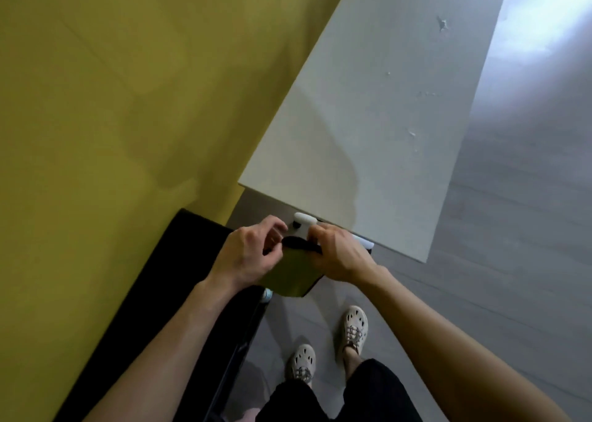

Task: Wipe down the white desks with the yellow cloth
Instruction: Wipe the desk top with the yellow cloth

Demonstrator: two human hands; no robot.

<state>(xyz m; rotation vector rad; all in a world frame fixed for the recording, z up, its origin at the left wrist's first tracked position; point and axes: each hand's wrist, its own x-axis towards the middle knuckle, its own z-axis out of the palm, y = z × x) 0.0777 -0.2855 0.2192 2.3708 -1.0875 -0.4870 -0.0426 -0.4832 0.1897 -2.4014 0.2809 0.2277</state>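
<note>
The yellow cloth (288, 277) is held in the air between both hands, just off the near end of the white counter (368, 127) and not resting on it. The left hand (253, 255) is curled, its fingertips pinched at the cloth's upper edge, where a black strip (301, 245) runs. The right hand (339, 255) is closed round the other end of that edge. A white object (303, 220) is seen just beyond its fingers; whether it is gripped too cannot be told. The counter's near edge lies just past the knuckles. A yellow wall (112, 101) runs along its left side, and open grey floor (512, 229) along its right.
</note>
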